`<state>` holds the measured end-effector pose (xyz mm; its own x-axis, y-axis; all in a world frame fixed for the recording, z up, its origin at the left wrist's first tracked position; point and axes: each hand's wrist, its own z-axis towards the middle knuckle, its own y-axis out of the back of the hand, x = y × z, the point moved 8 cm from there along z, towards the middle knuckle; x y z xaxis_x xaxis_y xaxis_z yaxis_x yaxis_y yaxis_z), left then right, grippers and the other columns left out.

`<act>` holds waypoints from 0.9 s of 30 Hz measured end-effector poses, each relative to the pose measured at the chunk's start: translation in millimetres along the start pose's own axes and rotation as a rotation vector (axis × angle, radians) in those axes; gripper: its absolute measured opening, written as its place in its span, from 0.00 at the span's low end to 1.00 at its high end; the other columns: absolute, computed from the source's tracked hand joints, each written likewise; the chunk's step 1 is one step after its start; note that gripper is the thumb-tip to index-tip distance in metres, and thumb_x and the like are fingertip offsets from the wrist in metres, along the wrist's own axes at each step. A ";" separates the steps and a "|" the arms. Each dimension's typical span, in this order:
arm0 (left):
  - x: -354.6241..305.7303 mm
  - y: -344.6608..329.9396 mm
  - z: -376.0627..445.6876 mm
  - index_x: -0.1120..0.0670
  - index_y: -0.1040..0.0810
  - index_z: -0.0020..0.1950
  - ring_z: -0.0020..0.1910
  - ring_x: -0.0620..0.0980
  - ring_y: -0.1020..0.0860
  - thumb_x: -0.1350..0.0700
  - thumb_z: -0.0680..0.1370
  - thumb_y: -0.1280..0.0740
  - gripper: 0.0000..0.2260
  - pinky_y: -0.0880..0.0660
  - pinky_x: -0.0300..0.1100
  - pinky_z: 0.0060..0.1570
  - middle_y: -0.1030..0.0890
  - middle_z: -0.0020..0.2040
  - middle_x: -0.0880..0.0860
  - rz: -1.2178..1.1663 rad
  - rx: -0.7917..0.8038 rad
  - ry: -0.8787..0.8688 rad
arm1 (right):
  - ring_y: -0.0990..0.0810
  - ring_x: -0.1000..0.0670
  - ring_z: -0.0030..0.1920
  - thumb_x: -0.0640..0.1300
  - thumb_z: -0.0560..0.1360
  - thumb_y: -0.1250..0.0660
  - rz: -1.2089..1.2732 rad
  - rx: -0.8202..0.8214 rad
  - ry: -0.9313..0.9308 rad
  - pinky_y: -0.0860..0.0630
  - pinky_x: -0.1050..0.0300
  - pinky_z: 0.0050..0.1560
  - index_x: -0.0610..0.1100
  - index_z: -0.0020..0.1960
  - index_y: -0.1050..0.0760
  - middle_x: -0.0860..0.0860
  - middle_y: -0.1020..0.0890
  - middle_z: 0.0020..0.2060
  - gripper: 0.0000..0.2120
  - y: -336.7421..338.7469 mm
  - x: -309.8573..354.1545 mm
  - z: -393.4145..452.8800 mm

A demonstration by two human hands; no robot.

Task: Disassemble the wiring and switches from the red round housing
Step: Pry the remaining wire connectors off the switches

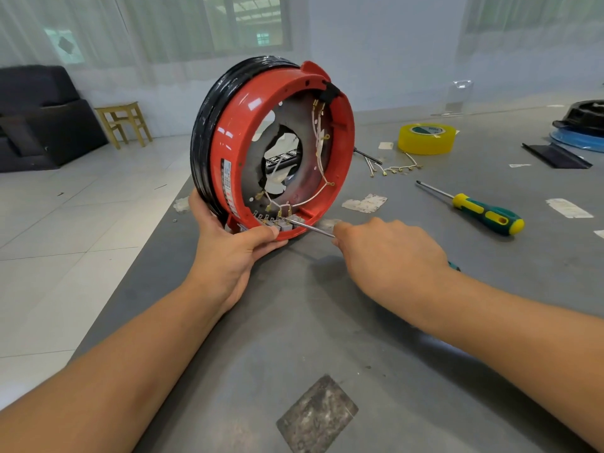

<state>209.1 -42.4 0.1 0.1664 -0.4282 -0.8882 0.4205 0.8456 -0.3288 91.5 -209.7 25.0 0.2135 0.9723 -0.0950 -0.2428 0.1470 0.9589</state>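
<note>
The red round housing (235,148) with a black outer band stands on edge on the grey table (327,322), its open side facing right. White wires (318,148) with brass terminals run along its inner wall down to grey switches (281,222) at the bottom rim. My left hand (225,246) grips the lower rim, thumb beside the switches. My right hand (389,253) holds a screwdriver; its metal shaft (312,227) reaches into the switches, and the handle is mostly hidden under the hand.
A second green-and-yellow screwdriver (480,212) lies to the right. Loose removed wires (395,168) and a yellow tape roll (426,138) sit behind it. Paper scraps (364,203) lie about. Black and blue parts (578,129) are at far right. The table's left edge (157,237) drops to tiled floor.
</note>
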 end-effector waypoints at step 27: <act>13.5 11.7 7.5 0.40 0.34 0.59 0.56 0.64 0.14 0.75 0.65 0.29 0.36 0.17 0.68 0.49 0.27 0.73 0.61 -0.202 -0.089 0.142 | 0.30 0.50 0.25 0.55 0.85 0.41 1.646 0.092 -0.447 0.30 0.56 0.25 0.46 0.47 0.33 0.48 0.30 0.33 0.14 -24.0 -45.8 8.1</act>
<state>222.9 -40.7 -13.3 -0.0423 -0.5478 -0.8355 0.3516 0.7746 -0.5257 95.2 -259.3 8.6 0.0448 -0.0496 0.9978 -0.4141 -0.9098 -0.0266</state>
